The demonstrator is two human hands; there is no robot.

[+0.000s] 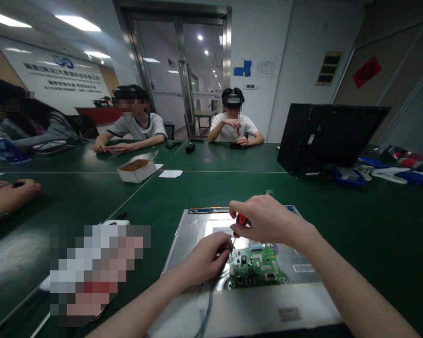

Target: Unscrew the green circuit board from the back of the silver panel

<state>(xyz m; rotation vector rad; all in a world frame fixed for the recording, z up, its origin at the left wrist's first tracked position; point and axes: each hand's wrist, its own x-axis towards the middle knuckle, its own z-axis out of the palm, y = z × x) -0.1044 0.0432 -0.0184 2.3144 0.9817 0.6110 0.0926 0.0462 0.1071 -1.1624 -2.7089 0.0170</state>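
Note:
A flat silver metal panel (183, 239) lies on the green table in front of me, with a green circuit board (255, 265) on its middle. My right hand (261, 218) is closed around the red and black handle of a screwdriver (241, 219). The thin shaft points down to the board's upper left corner. My left hand (211, 256) is closed at the board's left edge, close to the screwdriver's tip. What its fingers pinch is hidden. A grey cable (208, 312) runs from under that hand toward the panel's near edge.
A black monitor housing (324, 138) stands at the right, with gloves (391, 174) beside it. An open cardboard box (137, 171) sits further back on the left. Blurred-out items (98, 272) lie left of the panel. Several people sit around the table (232, 188).

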